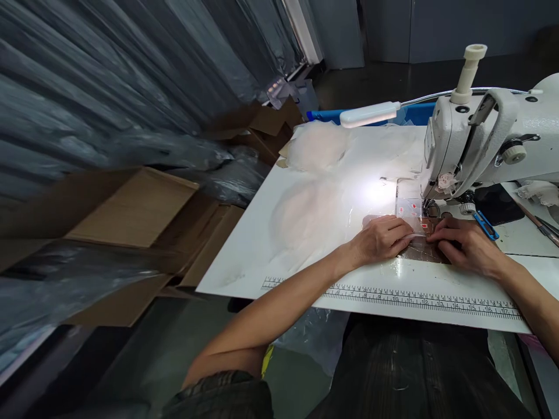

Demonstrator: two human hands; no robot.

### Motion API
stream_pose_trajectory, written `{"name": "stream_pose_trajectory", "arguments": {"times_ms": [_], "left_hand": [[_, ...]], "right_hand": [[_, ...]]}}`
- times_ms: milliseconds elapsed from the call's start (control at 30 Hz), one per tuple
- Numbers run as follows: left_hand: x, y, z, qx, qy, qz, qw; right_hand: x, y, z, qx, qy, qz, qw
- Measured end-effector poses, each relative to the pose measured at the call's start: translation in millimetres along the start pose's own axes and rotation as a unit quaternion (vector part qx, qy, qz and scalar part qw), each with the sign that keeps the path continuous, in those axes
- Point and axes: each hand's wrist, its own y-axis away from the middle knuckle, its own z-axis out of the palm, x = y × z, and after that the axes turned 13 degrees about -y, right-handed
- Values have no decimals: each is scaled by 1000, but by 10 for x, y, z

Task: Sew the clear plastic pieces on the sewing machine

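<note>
My left hand point(381, 237) is closed, thumb and fingertips pinching the left end of a narrow pale strip on a sheer brown fabric point(423, 254). From the other side my right hand point(466, 241) grips the same fabric with its fingers pinched together. The fabric lies flat on the white table just in front of the sewing machine's presser foot point(430, 208). Small red marks show near the foot. Above it stands the white sewing machine head point(449, 134), with a bright light on the work. What exactly lies under my fingertips is hidden.
Two piles of pale sheer fabric point(301, 218) lie on the white table point(244, 265), left of my hands. A printed ruler point(393, 297) runs along the front edge. Blue thread snips point(485, 226) and a dark phone point(498, 203) lie at right. Open cardboard boxes point(131, 212) stand left.
</note>
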Motion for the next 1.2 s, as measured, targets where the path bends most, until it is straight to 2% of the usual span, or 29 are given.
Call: {"name": "stream_pose_trajectory", "arguments": {"times_ms": [67,200,300,400,467,533,633,800,1033,1200], "left_hand": [[7,0,-4,-2,5,-10,1000],[7,5,-7,-8,3,-10,1000],[-9,14,-5,2,-8,28,1000],[-30,26,-2,-15,-14,69,997],[-41,29,-5,-31,-15,76,997],[-48,27,-14,-41,-13,82,996],[-52,24,-29,-55,-16,95,994],[-45,32,-32,-54,-30,88,994],[-19,16,-29,-1,-37,70,997],[-5,22,-27,-36,-26,80,996]], "right_hand": [[-39,0,8,-24,-23,-19,999],[-76,-5,69,-62,18,-21,998],[-67,-11,86,-72,20,-19,997],[-50,-19,47,-73,-8,-15,997],[-24,-21,6,-63,-44,-12,997],[20,-16,-23,-26,-62,-4,998],[96,-2,-16,25,-26,14,999],[143,14,55,0,47,17,999],[127,9,83,4,88,0,996],[137,14,105,-2,113,-3,994]]}}
